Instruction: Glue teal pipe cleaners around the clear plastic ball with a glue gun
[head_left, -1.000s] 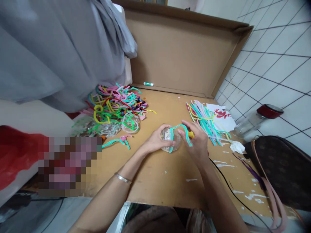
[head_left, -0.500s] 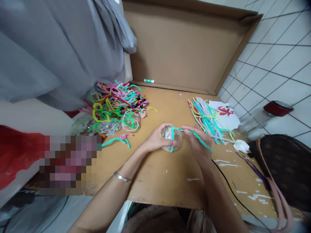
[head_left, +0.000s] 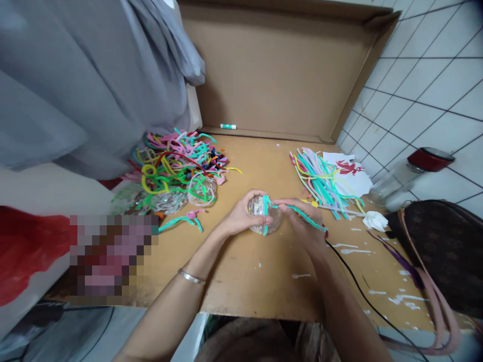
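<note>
My left hand is wrapped round a clear, round plastic piece, its thumb lying across the front. A turquoise pipe cleaner runs down over this piece, and its free length stretches right to my right hand. Thumb and fingers of my right hand pinch the pipe cleaner close to the plastic piece, and the tail lies along the hand. Just behind my right hand shows a small yellow piece, mostly hidden.
Tangled pipe cleaners and clear plastic pieces lie at the left. A pipe-cleaner bundle, paper, bottle, crumpled tissue and brown bag are at the right. A black cord crosses the table.
My right hand has shifted slightly left along the pipe cleaner, closer to the plastic piece. The yellow piece behind it now shows. The view has turned a little.
</note>
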Tool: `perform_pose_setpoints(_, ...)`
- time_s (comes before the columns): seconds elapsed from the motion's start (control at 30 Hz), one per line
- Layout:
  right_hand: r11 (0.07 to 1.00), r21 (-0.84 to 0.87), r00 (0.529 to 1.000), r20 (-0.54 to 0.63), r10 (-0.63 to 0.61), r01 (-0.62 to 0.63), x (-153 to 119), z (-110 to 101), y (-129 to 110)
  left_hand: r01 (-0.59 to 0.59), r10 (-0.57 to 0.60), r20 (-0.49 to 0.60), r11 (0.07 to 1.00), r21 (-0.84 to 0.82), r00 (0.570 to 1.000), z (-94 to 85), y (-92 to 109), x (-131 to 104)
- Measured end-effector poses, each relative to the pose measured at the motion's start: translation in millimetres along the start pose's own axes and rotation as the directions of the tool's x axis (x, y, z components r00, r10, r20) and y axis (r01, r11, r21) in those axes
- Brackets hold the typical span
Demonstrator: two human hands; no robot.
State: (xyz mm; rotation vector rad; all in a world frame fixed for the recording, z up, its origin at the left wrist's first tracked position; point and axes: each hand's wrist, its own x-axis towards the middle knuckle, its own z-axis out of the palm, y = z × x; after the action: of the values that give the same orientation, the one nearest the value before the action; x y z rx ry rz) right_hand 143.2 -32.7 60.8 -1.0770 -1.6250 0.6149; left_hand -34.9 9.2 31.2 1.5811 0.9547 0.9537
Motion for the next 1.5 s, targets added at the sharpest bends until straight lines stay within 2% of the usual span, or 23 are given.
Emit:
perform_pose_setpoints(0.67, 0.999, -0.033, 0.998, 0.047, -0.040, 0.042, 1, 1, 4, 0.036, -0.034, 0.030, 0.998, -0.054, 0.999, 0.0, 2, 0)
perform_pose_setpoints(1.17, 0.996, -0.027, 0.993, 0.083, -0.081, 0.083, 1, -1, 8, 0.015, -0.014, 0.033, 0.999, -0.041, 0.999, -1.5, 1, 0)
perform_pose_setpoints(1.5, 0.997, -0.034, 0.994, 0.087, -0.063, 0.066, 0, 0, 9, 0.007, -0.002, 0.067, 0.997, -0.075, 0.998, -4.4, -1, 1)
